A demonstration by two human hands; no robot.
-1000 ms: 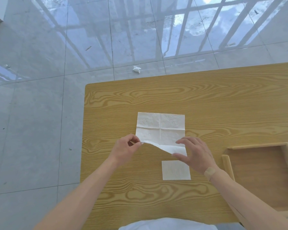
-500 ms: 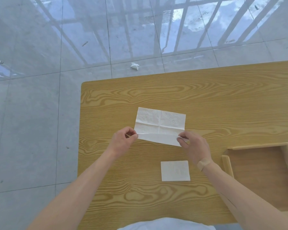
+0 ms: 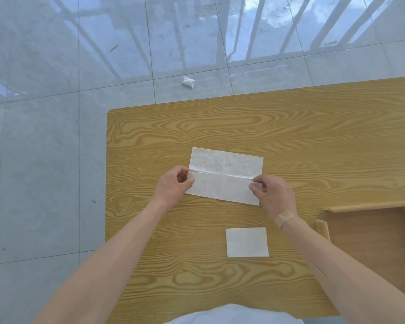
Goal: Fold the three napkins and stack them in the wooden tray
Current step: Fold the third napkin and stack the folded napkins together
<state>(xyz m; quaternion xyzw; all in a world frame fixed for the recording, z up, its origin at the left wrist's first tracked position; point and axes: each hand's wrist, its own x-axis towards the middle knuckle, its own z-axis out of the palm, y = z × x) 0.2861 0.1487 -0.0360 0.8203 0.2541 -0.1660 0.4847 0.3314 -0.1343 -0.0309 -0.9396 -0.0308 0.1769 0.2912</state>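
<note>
Our left hand (image 3: 173,185) and right hand (image 3: 272,195) pinch the near flap of the half-folded napkin (image 3: 225,176) mid-table. One folded napkin (image 3: 246,242) lies nearer; the wooden tray (image 3: 369,208), at right, holds none in view.

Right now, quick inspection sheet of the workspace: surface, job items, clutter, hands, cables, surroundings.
Surface: wooden table, grained top.
Job's things: large napkin mid-fold, near half raised toward the far half; small folded napkin flat on the table, nearer the person; wooden tray at the right, nothing seen in its visible part. A third napkin is not seen.
Clutter: crumpled white scrap on the floor beyond the table.
Hands: left hand pinches the large napkin's left edge; right hand pinches its right edge.
Cables: nothing seen.
Surroundings: glossy grey tiled floor reflecting railing bars.
</note>
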